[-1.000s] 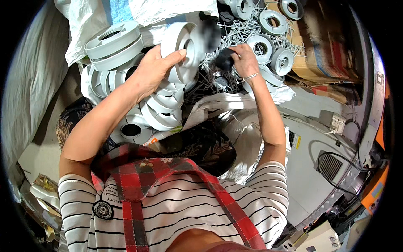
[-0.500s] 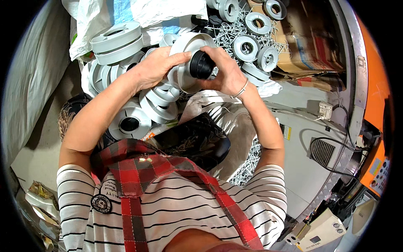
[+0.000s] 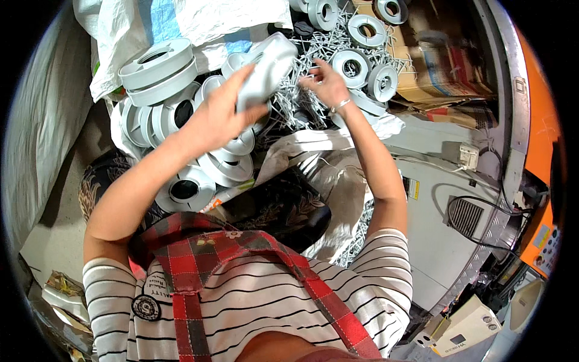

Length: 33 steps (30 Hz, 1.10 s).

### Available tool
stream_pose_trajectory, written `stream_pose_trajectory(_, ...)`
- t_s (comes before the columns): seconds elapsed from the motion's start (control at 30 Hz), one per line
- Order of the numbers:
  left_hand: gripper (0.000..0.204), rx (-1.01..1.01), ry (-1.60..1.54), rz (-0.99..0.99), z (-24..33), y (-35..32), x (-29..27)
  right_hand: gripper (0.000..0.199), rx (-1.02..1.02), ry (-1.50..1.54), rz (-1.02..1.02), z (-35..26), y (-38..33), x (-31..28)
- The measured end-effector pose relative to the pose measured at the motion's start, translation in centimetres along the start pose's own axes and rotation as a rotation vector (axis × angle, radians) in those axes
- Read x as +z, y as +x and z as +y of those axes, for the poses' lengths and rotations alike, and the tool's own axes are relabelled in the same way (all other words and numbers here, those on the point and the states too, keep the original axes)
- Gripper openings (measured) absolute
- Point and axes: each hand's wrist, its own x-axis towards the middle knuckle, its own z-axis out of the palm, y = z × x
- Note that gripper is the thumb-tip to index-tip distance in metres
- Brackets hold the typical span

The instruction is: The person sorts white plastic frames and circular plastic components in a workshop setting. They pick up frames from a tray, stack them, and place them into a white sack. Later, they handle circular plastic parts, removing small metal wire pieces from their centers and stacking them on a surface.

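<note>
My left hand (image 3: 232,111) is closed round a light grey plastic ring (image 3: 269,71), which is tilted and smeared by motion. Whether a black part sits inside it is hidden from view. Over a heap of thin silvery pins (image 3: 316,51), my right hand (image 3: 329,87) has its thumb and forefinger apart, with nothing visible between them. More grey flanged rings (image 3: 158,66) are stacked left of my left hand, several with black centres. Close to my right hand lie other grey rings (image 3: 351,68) on top of the pins. A few black caps (image 3: 303,29) rest at the heap's far edge.
White and blue woven sacking (image 3: 199,24) spreads behind the rings. An opened cardboard box (image 3: 440,78) stands at far right, beside a grey cabinet (image 3: 428,223) with a black cable. A white sack (image 3: 338,175) with more pins hangs by my right forearm.
My right hand has left the black threaded part at the grey ring and moved right over the pins. My left hand has turned the ring and drawn it slightly left.
</note>
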Motion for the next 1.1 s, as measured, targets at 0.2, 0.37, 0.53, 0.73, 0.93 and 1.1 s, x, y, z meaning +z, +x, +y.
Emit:
stream_pose_trajectory(0.2, 0.059, 0.179, 0.572, -0.316, -3.4, -0.5, -0.2, 0.081, 0.269, -0.431, 0.193, 15.8, 8.5, 0.9)
stream_pose_trajectory(0.37, 0.053, -0.17, 0.12, -0.264, -2.2, 2.1, -1.5, 0.079, 0.466, -0.714, 0.016, 16.6, 8.4, 2.2)
stream_pose_trajectory(0.53, 0.037, -0.556, -0.716, -0.164, -4.5, 3.9, -0.8, 0.051, 0.161, -0.078, 0.165, 8.2, 6.6, 1.3)
stream_pose_trajectory(0.73, 0.039, -0.711, -1.288, 0.029, -4.8, 5.4, -1.0, 0.037, -0.919, 0.363, -0.254, -4.9, 2.2, -0.1)
stream_pose_trajectory(0.93, 0.025, -0.746, -1.337, 0.135, -2.8, 5.3, -1.1, 0.039, -0.306, -0.416, 0.221, 8.6, 17.7, 8.4)
stream_pose_trajectory(1.1, 0.033, -0.755, -1.125, 0.137, -4.0, 4.3, -1.0, 0.039, -0.05, -0.573, 0.138, 11.7, 17.3, 11.0)
